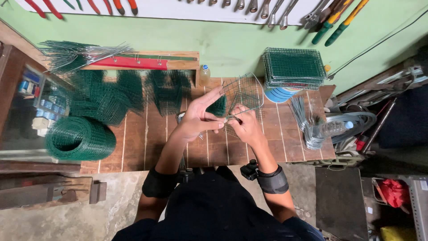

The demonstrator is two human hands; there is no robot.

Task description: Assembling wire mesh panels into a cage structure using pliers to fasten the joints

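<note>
- Centrally, the left hand (pixel 199 117) pinched the near edge of a wire mesh basket (pixel 242 95), fingers partly extended.
- Right hand (pixel 244 125) gripped that basket edge too, above the wooden table (pixel 142 138).
- Green mesh roll (pixel 79 138) lay at the left.

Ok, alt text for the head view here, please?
Seen from above, a person's left hand and right hand hold a small wire mesh panel over a wooden workbench. Green mesh rolls lie left, stacked mesh panels right.
</note>
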